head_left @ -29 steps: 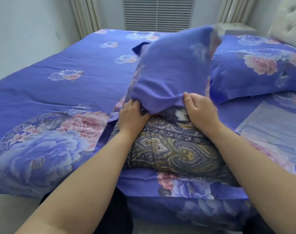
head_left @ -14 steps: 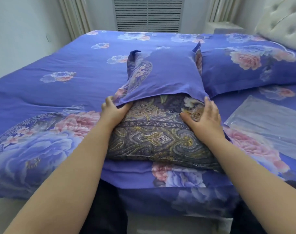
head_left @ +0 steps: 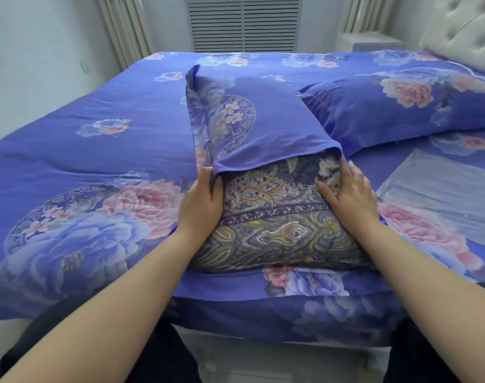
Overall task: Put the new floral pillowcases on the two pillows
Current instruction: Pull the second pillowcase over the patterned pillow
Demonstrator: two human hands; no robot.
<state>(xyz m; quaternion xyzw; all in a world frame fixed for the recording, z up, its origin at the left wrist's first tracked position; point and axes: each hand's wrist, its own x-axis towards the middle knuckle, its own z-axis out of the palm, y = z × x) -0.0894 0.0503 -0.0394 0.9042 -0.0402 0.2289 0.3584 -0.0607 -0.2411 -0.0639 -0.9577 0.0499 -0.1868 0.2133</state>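
Paisley pillow (head_left: 277, 225) lies on the bed (head_left: 78, 150), near edge, lengthwise away from me. Far half is inside the floral pillowcase (head_left: 266, 120); near half is uncovered. The pillowcase's open hem crosses the pillow roughly mid-length.

My left hand (head_left: 202, 205) is at the left side of the pillow, fingers curled around the hem corner, gripping the fabric. My right hand (head_left: 346, 194) is at the right side, fingers spread fairly straight and pressed flat against the pillow just below the hem's right corner; thumb lies on the paisley surface. No fabric pinched there that I can see. Hands are apart, one on each side of the pillow.

Second pillow (head_left: 396, 106), already in its floral case, sits at the far right by the tufted headboard (head_left: 468, 31). A clear plastic bag (head_left: 440, 192) lies flat on the bed to the right.
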